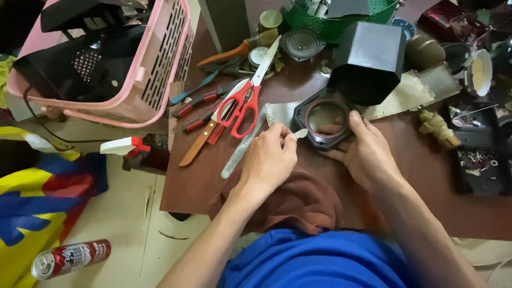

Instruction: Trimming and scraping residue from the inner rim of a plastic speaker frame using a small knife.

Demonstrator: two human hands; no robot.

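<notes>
My left hand (269,157) pinches a small pale spatula-like tool (300,133), its tip at the left rim of a black octagonal frame (308,116) with a round opening ringed in red. My right hand (367,152) holds that frame from its right and lower side, thumb on the edge, fingers visible through the opening. The frame rests on a brown table (192,181). A black octagonal box (368,61) stands just behind it. A brown cloth (304,200) lies under my left wrist.
Red-handled scissors (246,98), a wooden-handled knife (198,144), screwdrivers and a metal file (240,149) lie left of the frame. A pink basket (160,69) stands at far left, a green basket (341,21) behind, a black parts tray (480,160) right. A drink can (69,258) lies on the floor.
</notes>
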